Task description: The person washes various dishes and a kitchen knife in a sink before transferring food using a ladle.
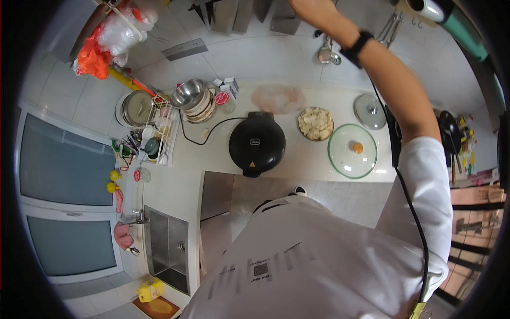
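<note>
My right arm stretches up towards the wall, past a black wristband. Only part of my right hand point(306, 7) shows at the top edge, near hanging knives point(225, 15); its fingers are cut off. My left hand is out of view. On the counter before me sits a closed black round electric griddle point(257, 144). To its right are a bowl of pale, flat dough-like pieces point(316, 123), a glass lid with a wooden-coloured knob point(346, 153) and a smaller lid point(364, 111). A blurred translucent plastic bag point(278, 98) lies behind.
Stacked bowls with a steel bowl point(188, 94) on top, a red-lidded glass jar point(225, 103) and a white dish rack point(169, 139) stand left. The sink point(167, 243) is at lower left. A black cord point(213, 129) runs from the griddle. Ladles point(324, 54) hang on the wall.
</note>
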